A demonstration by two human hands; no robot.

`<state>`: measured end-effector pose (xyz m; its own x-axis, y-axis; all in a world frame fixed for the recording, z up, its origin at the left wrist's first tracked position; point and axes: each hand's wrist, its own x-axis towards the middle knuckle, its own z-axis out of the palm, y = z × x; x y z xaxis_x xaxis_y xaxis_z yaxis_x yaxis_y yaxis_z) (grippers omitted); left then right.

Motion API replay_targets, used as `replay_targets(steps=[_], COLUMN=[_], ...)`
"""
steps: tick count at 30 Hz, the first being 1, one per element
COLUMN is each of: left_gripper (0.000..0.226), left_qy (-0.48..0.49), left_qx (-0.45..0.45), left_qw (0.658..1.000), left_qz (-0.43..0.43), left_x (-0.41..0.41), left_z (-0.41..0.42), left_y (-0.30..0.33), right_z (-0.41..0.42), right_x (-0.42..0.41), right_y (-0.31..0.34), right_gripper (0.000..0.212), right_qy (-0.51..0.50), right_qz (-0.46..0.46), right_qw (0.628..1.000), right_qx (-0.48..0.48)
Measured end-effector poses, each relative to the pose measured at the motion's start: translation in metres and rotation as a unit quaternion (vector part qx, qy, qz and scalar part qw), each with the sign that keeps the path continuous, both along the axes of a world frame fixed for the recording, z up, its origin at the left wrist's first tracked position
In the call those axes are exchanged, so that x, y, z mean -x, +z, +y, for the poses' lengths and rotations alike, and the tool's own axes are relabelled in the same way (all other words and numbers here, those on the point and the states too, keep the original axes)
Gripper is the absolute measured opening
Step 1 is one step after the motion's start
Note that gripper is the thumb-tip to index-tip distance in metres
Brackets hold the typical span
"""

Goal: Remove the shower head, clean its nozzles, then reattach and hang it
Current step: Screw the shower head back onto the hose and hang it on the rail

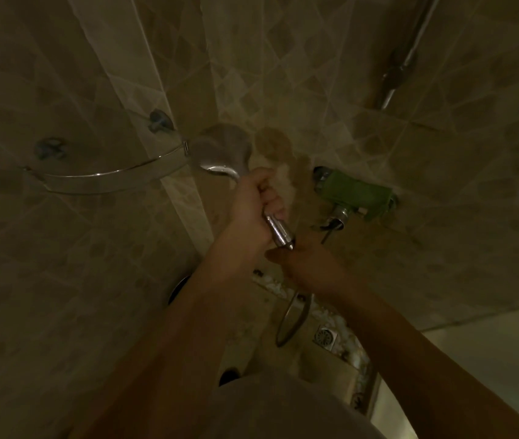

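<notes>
My left hand is wrapped tight around the handle of the shower head, its round face raised toward the tiled wall. My right hand closes on the hose just below the chrome nut. Beside them sits the tap under a green cloth; a curved shelf rail lies left.

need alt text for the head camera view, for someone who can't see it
Seen from above in a dim tiled shower, the left hand grips the handle of a chrome shower head while the right hand holds the hose at the handle's lower end. A green cloth lies over the wall faucet, a curved chrome rail is on the left, and a floor drain lies below.
</notes>
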<state>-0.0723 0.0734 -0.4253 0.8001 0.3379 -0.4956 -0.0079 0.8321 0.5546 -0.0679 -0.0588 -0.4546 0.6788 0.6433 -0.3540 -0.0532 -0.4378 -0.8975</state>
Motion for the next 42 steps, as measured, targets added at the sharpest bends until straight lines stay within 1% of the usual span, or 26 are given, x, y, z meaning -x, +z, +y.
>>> replay_targets(steps=[2, 3, 4, 5, 7, 9, 11, 12, 14, 16, 17, 18, 19, 21, 23, 24, 26, 27, 29, 31, 33, 35, 37, 39, 41, 42], left_gripper=[0.046, 0.042, 0.038, 0.034, 0.03, 0.026, 0.032, 0.036, 0.042, 0.038, 0.032, 0.028, 0.028, 0.03, 0.029, 0.028, 0.027, 0.03, 0.042, 0.051, 0.049, 0.036, 0.026, 0.023, 0.023, 0.027], left_qy=[-0.071, -0.086, -0.086, -0.074, -0.022, 0.032, 0.053, 0.037, -0.044, -0.107, -0.103, -0.09, -0.07, -0.01, 0.049, 0.06, 0.067, 0.071, 0.057, -0.015, -0.083, -0.091, -0.056, -0.003, 0.036, 0.049], left_qx=[0.053, 0.067, 0.066, 0.048, -0.025, -0.066, -0.052, -0.03, 0.028, 0.094, 0.103, 0.096, 0.075, 0.008, -0.017, -0.031, -0.065, -0.072, -0.043, 0.007, 0.057, 0.079, 0.057, 0.009, -0.054, -0.074], left_qw=[0.99, 0.986, 0.987, 0.993, 0.999, 0.993, 0.994, 0.998, 0.994, 0.967, 0.966, 0.975, 0.987, 1.0, 0.997, 0.994, 0.989, 0.988, 0.994, 1.0, 0.991, 0.986, 0.996, 0.999, 0.993, 0.99], left_qz=[-0.106, -0.129, -0.116, -0.073, 0.041, 0.094, 0.077, 0.037, -0.098, -0.212, -0.214, -0.18, -0.121, 0.003, 0.063, 0.082, 0.113, 0.117, 0.083, 0.007, -0.084, -0.113, -0.037, 0.053, 0.103, 0.112], left_x=[0.008, 0.01, 0.009, 0.006, -0.002, -0.006, -0.004, 0.0, 0.008, 0.013, 0.014, 0.012, 0.009, 0.002, -0.003, -0.005, -0.006, -0.006, -0.003, 0.002, 0.008, 0.01, 0.006, -0.002, -0.007, -0.008], left_z=[0.006, 0.008, 0.009, 0.008, 0.003, -0.003, -0.003, -0.001, 0.004, 0.009, 0.009, 0.008, 0.006, 0.0, -0.005, -0.007, -0.01, -0.01, -0.004, 0.005, 0.012, 0.012, 0.009, 0.002, -0.004, -0.005], left_y=[0.0, 0.001, 0.001, 0.0, -0.001, -0.002, -0.006, -0.007, -0.008, -0.006, -0.005, -0.002, -0.001, 0.005, 0.007, 0.007, 0.004, 0.002, -0.002, -0.007, -0.01, -0.008, -0.008, -0.01, -0.013, -0.015], right_z=[-0.003, -0.004, -0.004, -0.002, 0.003, 0.005, 0.004, 0.0, -0.006, -0.009, -0.009, -0.006, -0.003, 0.003, 0.004, 0.004, 0.004, 0.004, 0.004, 0.001, -0.002, -0.003, 0.003, 0.007, 0.01, 0.011], right_x=[0.0, -0.001, -0.001, -0.001, 0.001, 0.004, 0.005, 0.004, 0.002, 0.002, 0.002, 0.001, 0.001, 0.0, -0.004, -0.005, -0.005, -0.004, -0.002, 0.0, 0.001, 0.0, 0.0, 0.001, 0.005, 0.007], right_y=[0.002, 0.004, 0.004, 0.003, 0.003, 0.002, 0.001, 0.001, 0.005, 0.01, 0.01, 0.009, 0.006, 0.002, -0.004, -0.006, -0.008, -0.007, -0.005, -0.003, 0.0, 0.001, 0.0, -0.004, -0.007, -0.007], right_gripper=[0.037, 0.035, 0.035, 0.035, 0.033, 0.025, 0.021, 0.024, 0.033, 0.035, 0.035, 0.036, 0.036, 0.03, 0.021, 0.019, 0.016, 0.017, 0.02, 0.029, 0.039, 0.046, 0.045, 0.035, 0.02, 0.018], right_qy=[0.048, 0.065, 0.063, 0.038, -0.019, -0.034, -0.01, -0.001, 0.037, 0.089, 0.1, 0.089, 0.058, -0.019, -0.053, -0.044, -0.009, 0.003, 0.009, 0.014, 0.055, 0.076, 0.027, -0.037, -0.057, -0.048], right_qz=[0.227, 0.295, 0.308, 0.265, 0.067, -0.092, -0.112, -0.06, 0.149, 0.334, 0.36, 0.347, 0.293, 0.104, -0.064, -0.119, -0.169, -0.165, -0.088, 0.116, 0.316, 0.359, 0.282, 0.125, 0.0, -0.016], right_qw=[0.97, 0.948, 0.943, 0.96, 0.997, 0.993, 0.992, 0.997, 0.988, 0.933, 0.92, 0.926, 0.949, 0.994, 0.996, 0.99, 0.983, 0.984, 0.995, 0.993, 0.944, 0.926, 0.957, 0.991, 0.997, 0.996], right_qx=[-0.076, -0.102, -0.107, -0.085, 0.013, 0.068, 0.062, 0.042, -0.034, -0.103, -0.12, -0.121, -0.101, -0.028, 0.039, 0.057, 0.07, 0.066, 0.046, -0.017, -0.08, -0.095, -0.065, 0.003, 0.061, 0.068])
